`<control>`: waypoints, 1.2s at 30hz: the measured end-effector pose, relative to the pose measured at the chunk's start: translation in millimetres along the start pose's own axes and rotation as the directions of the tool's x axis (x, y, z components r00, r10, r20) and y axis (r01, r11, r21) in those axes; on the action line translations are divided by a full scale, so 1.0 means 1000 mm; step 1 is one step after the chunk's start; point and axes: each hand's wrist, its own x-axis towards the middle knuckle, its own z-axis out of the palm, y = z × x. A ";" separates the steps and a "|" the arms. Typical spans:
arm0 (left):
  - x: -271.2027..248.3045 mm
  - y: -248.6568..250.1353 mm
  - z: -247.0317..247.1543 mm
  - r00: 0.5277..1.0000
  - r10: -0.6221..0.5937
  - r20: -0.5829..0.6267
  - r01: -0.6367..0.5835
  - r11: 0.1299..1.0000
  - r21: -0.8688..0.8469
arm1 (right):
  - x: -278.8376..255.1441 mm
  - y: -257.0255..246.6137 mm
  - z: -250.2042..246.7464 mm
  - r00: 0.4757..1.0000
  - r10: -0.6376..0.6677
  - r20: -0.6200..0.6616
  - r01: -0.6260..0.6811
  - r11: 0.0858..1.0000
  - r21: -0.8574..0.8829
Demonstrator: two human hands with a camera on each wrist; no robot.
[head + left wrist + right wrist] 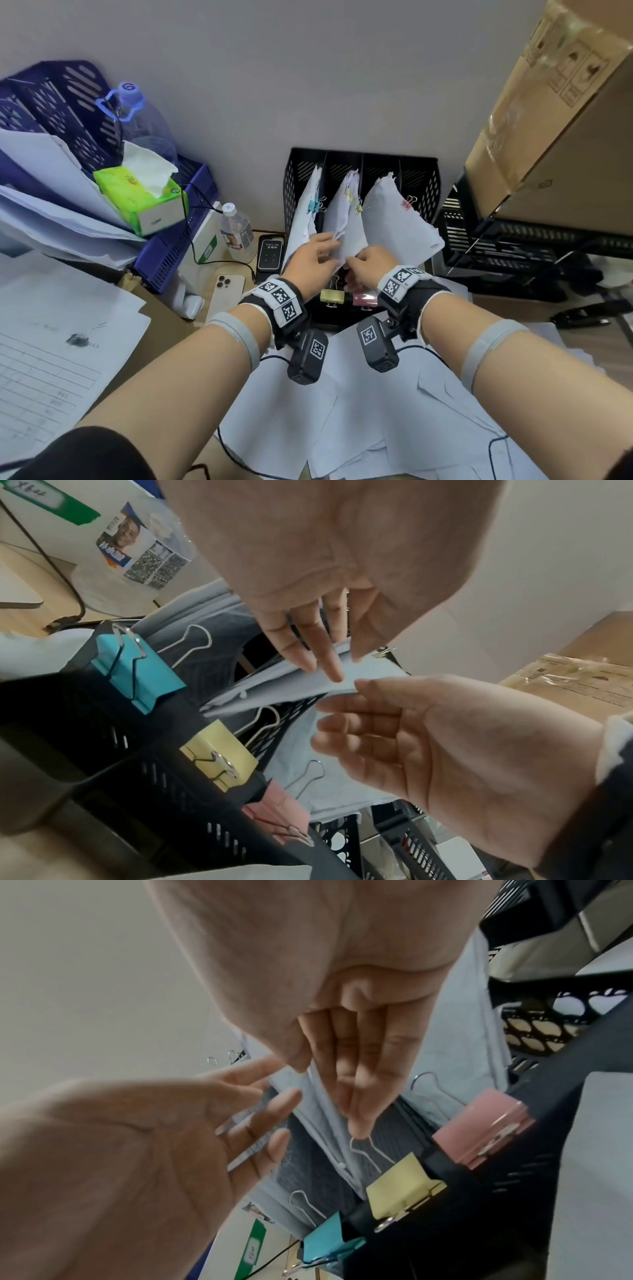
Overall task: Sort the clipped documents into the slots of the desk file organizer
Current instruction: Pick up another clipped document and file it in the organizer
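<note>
A black file organizer (376, 161) stands against the wall with three clipped paper stacks in its slots. The left stack (305, 212) has teal clips, the middle stack (346, 219) has yellow clips, and the right stack (400, 219) has a red clip. Both hands meet at the lower corner of the middle stack (281, 691). My left hand (332, 251) pinches its sheets between thumb and fingers. My right hand (352, 262) pinches the same corner, thumb above and fingers beneath. Teal (133, 669), yellow (219, 758) and pink (274, 810) binder clips sit on the organizer's front rim.
Two phones (226, 294) (270, 253) and a small water bottle (236, 229) lie left of the organizer. A blue organizer (68, 102) with a tissue pack (144, 202) is further left. A cardboard box (548, 137) sits on black trays (496, 246) at the right. Loose sheets (342, 411) cover the near desk.
</note>
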 end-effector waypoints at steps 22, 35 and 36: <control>-0.049 0.029 0.262 0.724 -0.198 0.660 0.182 0.979 0.095 | -0.167 0.315 -0.133 0.761 0.570 -0.310 -0.539 0.821 0.188; -0.041 -0.005 0.372 0.754 -0.451 0.477 0.352 0.891 0.287 | -0.173 0.417 -0.188 0.651 0.718 -0.247 -0.749 0.660 -0.055; -0.038 -0.008 0.375 0.769 -0.436 0.468 0.308 0.893 0.327 | -0.173 0.420 -0.190 0.660 0.718 -0.221 -0.742 0.669 -0.042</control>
